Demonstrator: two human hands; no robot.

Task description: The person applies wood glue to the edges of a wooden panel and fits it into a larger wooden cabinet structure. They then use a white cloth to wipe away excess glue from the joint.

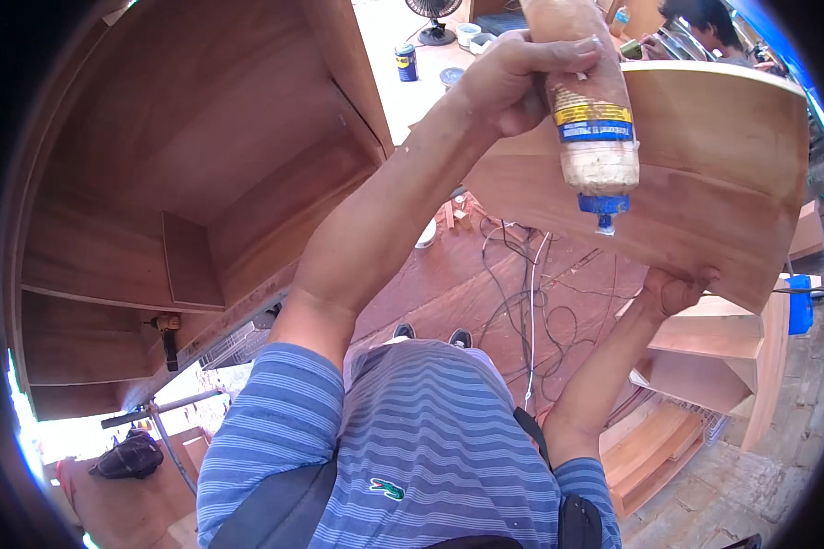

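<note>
My left hand (520, 87) is wrapped round a glue bottle (601, 163), raised in front of me. The bottle is upside down, whitish inside near its neck, with a blue and yellow label and a blue nozzle cap pointing down. Behind it a curved wooden panel (705, 174) with a pale top edge stands tilted. My right hand (676, 291) grips that panel at its lower edge, thumb and fingers partly hidden. No glue is seen leaving the nozzle.
At left stands a large open wooden cabinet (183, 119) with a drill (168, 340) on its lower ledge. Cables (531, 302) lie loose over the reddish floor. A blue can (406, 63) and a fan (435, 18) are at the back. Another person (705, 32) works at the far right.
</note>
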